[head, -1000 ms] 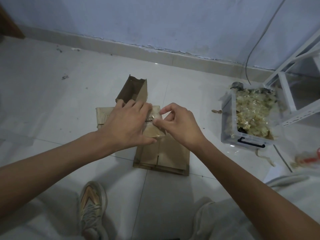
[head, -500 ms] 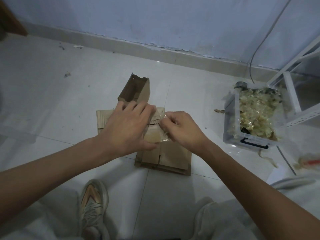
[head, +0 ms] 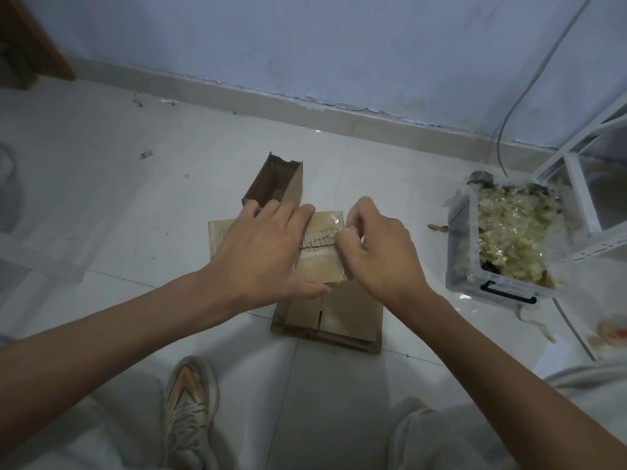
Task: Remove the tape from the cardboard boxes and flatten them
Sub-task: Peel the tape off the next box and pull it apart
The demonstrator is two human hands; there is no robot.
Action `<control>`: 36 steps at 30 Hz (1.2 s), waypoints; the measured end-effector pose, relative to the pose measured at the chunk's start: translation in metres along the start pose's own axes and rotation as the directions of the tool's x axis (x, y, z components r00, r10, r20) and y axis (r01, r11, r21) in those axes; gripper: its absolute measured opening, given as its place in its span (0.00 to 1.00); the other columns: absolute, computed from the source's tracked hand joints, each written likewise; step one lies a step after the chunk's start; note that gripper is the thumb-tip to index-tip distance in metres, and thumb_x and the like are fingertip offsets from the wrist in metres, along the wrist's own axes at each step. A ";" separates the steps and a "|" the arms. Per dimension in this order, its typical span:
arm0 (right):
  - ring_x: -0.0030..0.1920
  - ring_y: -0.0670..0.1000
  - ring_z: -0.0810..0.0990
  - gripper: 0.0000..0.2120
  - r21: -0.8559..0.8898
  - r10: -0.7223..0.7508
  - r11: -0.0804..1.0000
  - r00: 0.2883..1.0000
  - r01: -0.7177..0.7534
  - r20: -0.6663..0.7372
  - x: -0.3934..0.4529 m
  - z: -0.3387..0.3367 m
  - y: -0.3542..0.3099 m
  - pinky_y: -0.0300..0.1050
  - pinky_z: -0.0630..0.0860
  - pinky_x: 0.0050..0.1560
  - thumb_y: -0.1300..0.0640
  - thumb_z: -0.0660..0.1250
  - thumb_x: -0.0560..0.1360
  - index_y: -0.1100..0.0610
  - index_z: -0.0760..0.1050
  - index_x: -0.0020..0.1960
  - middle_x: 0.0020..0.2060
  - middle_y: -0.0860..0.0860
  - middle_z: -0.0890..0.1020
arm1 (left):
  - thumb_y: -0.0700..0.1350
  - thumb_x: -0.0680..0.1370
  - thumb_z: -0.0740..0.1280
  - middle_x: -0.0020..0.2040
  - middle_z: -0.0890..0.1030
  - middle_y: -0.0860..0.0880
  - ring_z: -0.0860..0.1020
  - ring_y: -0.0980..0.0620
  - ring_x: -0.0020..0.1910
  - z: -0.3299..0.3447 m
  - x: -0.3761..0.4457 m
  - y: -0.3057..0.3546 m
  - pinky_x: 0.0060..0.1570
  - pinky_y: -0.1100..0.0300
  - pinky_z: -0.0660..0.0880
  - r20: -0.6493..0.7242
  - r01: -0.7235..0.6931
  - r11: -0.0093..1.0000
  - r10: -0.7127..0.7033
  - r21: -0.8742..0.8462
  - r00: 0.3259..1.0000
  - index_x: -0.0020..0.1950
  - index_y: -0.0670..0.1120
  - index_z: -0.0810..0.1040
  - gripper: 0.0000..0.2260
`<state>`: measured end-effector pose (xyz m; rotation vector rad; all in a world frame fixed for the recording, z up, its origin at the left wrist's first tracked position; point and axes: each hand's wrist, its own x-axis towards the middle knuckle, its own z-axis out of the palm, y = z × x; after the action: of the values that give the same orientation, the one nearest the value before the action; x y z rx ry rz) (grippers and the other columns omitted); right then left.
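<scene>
A small cardboard box (head: pixel 322 262) sits on a stack of flattened cardboard (head: pixel 339 317) on the floor in front of me. My left hand (head: pixel 261 252) presses down on the box's left side with its fingers spread flat. My right hand (head: pixel 376 256) pinches a strip of clear tape (head: pixel 334 220) at the box's right edge, where the torn corrugated layer shows. Behind my left hand stands an open, upright cardboard box (head: pixel 274 184).
A clear plastic bin (head: pixel 502 252) full of crumpled used tape stands to the right, beside a white metal rack (head: pixel 583 198). A grey cable (head: pixel 509 113) runs down the wall. My shoe (head: pixel 190 401) and knees are at the bottom. Tape scraps (head: pixel 607 334) lie at the right.
My right hand has closed on the tape and pulled it rightward, baring torn corrugated cardboard on the box top. My left hand keeps pressing the box down.
</scene>
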<state>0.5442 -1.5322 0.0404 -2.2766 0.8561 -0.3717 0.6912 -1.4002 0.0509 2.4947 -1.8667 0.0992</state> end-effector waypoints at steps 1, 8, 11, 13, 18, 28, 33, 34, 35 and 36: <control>0.32 0.51 0.75 0.06 -0.197 -0.050 0.979 0.999 0.052 0.020 0.000 0.001 -0.003 0.50 0.70 0.31 0.49 0.58 0.81 0.51 0.64 0.51 0.34 0.47 0.76 | 0.81 0.65 0.54 0.61 0.77 0.49 0.75 0.48 0.57 0.001 0.000 0.002 0.58 0.48 0.68 0.002 0.006 1.000 -0.006 0.030 1.000 0.75 0.46 0.67 0.51; 0.34 0.53 0.76 0.15 -0.399 -0.130 0.908 0.991 0.127 0.019 0.007 0.007 0.002 0.49 0.71 0.33 0.39 0.51 0.86 0.50 0.60 0.50 0.38 0.46 0.75 | 0.79 0.66 0.55 0.57 0.78 0.46 0.76 0.44 0.53 0.002 0.004 0.005 0.54 0.46 0.69 -0.009 -0.004 0.995 0.005 0.104 1.000 0.72 0.43 0.71 0.49; 0.33 0.52 0.75 0.12 -0.266 -0.153 0.952 0.988 0.155 0.028 0.006 0.011 0.004 0.53 0.73 0.34 0.46 0.52 0.87 0.51 0.62 0.49 0.35 0.47 0.76 | 0.79 0.67 0.55 0.59 0.79 0.46 0.76 0.44 0.54 0.005 -0.003 0.007 0.53 0.47 0.69 -0.009 -0.012 0.997 0.012 0.078 1.000 0.72 0.43 0.71 0.48; 0.32 0.54 0.76 0.12 -0.273 -0.170 0.948 0.985 0.161 -0.010 0.000 0.015 0.004 0.56 0.77 0.36 0.48 0.51 0.87 0.52 0.63 0.49 0.35 0.49 0.77 | 0.78 0.68 0.56 0.58 0.79 0.45 0.76 0.44 0.53 0.004 -0.008 0.012 0.53 0.47 0.70 -0.023 -0.016 0.998 0.017 0.057 1.000 0.72 0.42 0.71 0.48; 0.31 0.52 0.76 0.15 -0.051 -0.100 0.995 0.962 0.090 -0.255 -0.014 0.025 0.003 0.56 0.76 0.33 0.47 0.51 0.86 0.54 0.65 0.45 0.33 0.49 0.75 | 0.77 0.68 0.58 0.57 0.77 0.46 0.74 0.45 0.51 -0.005 -0.017 0.019 0.51 0.48 0.68 -0.076 -0.013 1.000 0.015 0.027 0.997 0.73 0.43 0.70 0.47; 0.28 0.48 0.64 0.09 -0.322 -0.525 0.820 0.846 0.473 -0.094 0.005 0.000 0.020 0.49 0.68 0.26 0.51 0.54 0.87 0.51 0.61 0.49 0.36 0.45 0.66 | 0.81 0.61 0.67 0.76 0.64 0.57 0.69 0.56 0.72 -0.022 0.005 -0.023 0.68 0.53 0.71 0.371 0.313 0.678 -0.064 -0.665 0.927 0.77 0.65 0.60 0.48; 0.32 0.51 0.71 0.04 -0.334 -0.596 0.774 0.797 0.538 -0.097 0.004 0.003 0.019 0.53 0.73 0.26 0.54 0.56 0.87 0.54 0.66 0.56 0.48 0.52 0.76 | 0.78 0.61 0.72 0.78 0.59 0.59 0.64 0.55 0.76 -0.011 0.014 -0.036 0.76 0.52 0.64 0.461 0.364 0.535 0.054 -0.762 0.886 0.78 0.74 0.54 0.49; 0.33 0.52 0.73 0.04 -0.337 -0.601 0.772 0.792 0.539 -0.109 0.004 0.002 0.019 0.53 0.74 0.25 0.54 0.56 0.87 0.54 0.67 0.58 0.51 0.52 0.77 | 0.76 0.62 0.74 0.76 0.62 0.59 0.66 0.56 0.74 -0.010 0.013 -0.035 0.74 0.52 0.67 0.474 0.390 0.482 0.061 -0.785 0.879 0.77 0.74 0.56 0.47; 0.34 0.51 0.74 0.05 -0.346 -0.608 0.768 0.783 0.539 -0.132 0.005 0.002 0.019 0.52 0.74 0.25 0.53 0.56 0.87 0.54 0.67 0.60 0.53 0.52 0.78 | 0.74 0.63 0.76 0.75 0.65 0.59 0.69 0.58 0.72 -0.007 0.012 -0.033 0.72 0.54 0.70 0.474 0.405 0.430 0.063 -0.807 0.878 0.77 0.74 0.58 0.46; 0.35 0.50 0.76 0.05 -0.358 -0.615 0.766 0.771 0.534 -0.166 0.005 0.002 0.018 0.51 0.74 0.25 0.53 0.57 0.88 0.53 0.68 0.60 0.53 0.51 0.79 | 0.72 0.64 0.78 0.72 0.69 0.61 0.73 0.60 0.69 -0.005 0.011 -0.029 0.68 0.57 0.73 0.468 0.412 0.388 0.059 -0.825 0.882 0.76 0.72 0.61 0.44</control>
<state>0.5403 -1.5449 0.0263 -2.7933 0.3030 -0.9134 0.7222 -1.4020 0.0576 1.8673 -1.0885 -1.2481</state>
